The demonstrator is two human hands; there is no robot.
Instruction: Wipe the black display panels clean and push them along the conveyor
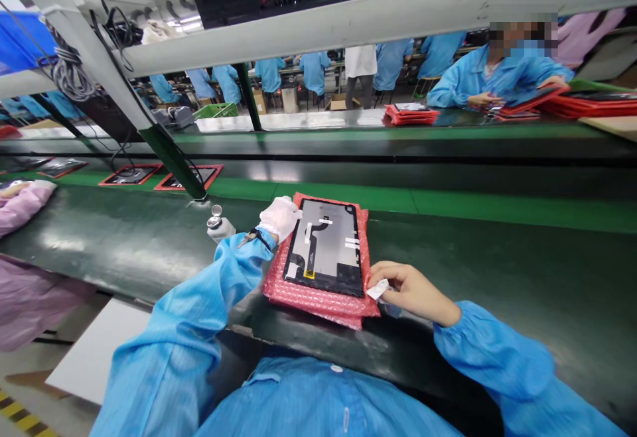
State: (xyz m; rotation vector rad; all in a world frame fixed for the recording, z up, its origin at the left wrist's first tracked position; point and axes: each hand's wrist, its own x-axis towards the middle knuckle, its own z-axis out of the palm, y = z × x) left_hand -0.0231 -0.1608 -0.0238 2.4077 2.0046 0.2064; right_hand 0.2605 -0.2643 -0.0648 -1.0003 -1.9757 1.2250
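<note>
A flat display panel [332,245] with a grey back, black borders, a black ribbon cable and white tape strips lies on red bubble-wrap pouches [313,301], stacked on the bench. My left hand [281,217], in a white glove, grips the panel's upper left edge; its fingertips are partly hidden. Bare and closed, my right hand [411,288] pinches a small white wipe [378,289] beside the panel's lower right corner. Left of my gloved hand stands a white bottle [219,226] with a metal top and its lid flipped up.
A green-and-black line [348,200] runs behind the bench, carrying panels on red pouches [130,174] at the left. A slanted post [172,162] rises near the bottle. Across the line a co-worker [502,79] handles red pouches. A pink sleeve [27,206] reaches in from the left.
</note>
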